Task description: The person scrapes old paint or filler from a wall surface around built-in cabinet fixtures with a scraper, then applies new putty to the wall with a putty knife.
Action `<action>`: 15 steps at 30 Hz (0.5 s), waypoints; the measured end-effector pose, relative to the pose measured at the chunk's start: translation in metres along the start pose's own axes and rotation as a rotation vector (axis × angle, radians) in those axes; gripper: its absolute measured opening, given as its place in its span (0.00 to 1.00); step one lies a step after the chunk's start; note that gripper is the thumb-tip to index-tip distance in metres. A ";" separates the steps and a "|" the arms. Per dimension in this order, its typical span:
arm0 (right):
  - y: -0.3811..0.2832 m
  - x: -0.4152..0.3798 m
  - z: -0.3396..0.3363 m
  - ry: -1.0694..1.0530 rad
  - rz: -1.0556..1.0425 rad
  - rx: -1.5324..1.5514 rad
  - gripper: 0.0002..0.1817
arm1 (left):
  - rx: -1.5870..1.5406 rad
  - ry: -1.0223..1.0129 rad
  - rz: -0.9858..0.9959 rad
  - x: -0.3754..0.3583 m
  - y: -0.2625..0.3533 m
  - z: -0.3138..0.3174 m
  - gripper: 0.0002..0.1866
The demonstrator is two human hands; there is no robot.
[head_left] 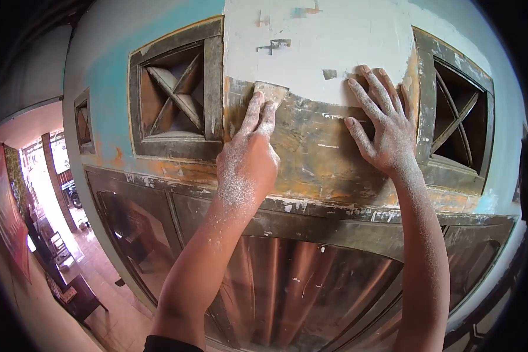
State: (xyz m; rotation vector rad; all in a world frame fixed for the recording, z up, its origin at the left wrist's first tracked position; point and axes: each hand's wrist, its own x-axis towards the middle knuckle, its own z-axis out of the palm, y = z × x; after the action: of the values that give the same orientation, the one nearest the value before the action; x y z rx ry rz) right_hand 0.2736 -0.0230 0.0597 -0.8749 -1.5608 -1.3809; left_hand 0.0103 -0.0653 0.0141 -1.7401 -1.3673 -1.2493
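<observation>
My left hand (249,149), dusted with white powder, presses a small, pale, dusty piece of sandpaper (272,92) against the wall with two outstretched fingers. Its other fingers are curled under. The sandpaper lies at the border between the smooth white wall coat (334,47) above and the worn brown-and-ochre patch (311,146) below. Farther right, my right hand (387,126) is spread open with its fingers against the wall, across that same border. It holds nothing, and white dust covers it and the forearm.
Wooden vent frames with crossed slats stand on the left (176,94) and right (459,114) of the patch. Below runs a wooden window frame (311,226) with glass panes and folded curtains behind. A dark table (83,299) stands on the floor at lower left, near a bright doorway.
</observation>
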 end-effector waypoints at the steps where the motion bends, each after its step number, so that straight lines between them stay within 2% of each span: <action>1: 0.000 0.001 -0.001 -0.005 0.001 -0.003 0.34 | -0.002 0.018 0.007 -0.002 0.000 0.000 0.38; 6: 0.001 0.002 -0.001 0.005 -0.002 -0.012 0.34 | -0.002 0.055 0.023 0.003 -0.002 -0.003 0.37; 9: 0.000 0.000 -0.001 0.011 -0.011 0.003 0.34 | -0.044 0.041 -0.002 0.001 0.002 -0.013 0.31; 15: 0.001 0.002 -0.002 0.013 -0.017 -0.008 0.34 | -0.052 0.050 0.016 0.006 -0.005 -0.016 0.30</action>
State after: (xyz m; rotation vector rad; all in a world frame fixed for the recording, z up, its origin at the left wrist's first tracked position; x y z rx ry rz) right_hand 0.2741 -0.0244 0.0617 -0.8573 -1.5568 -1.4026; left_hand 0.0009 -0.0749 0.0255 -1.7402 -1.3008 -1.3215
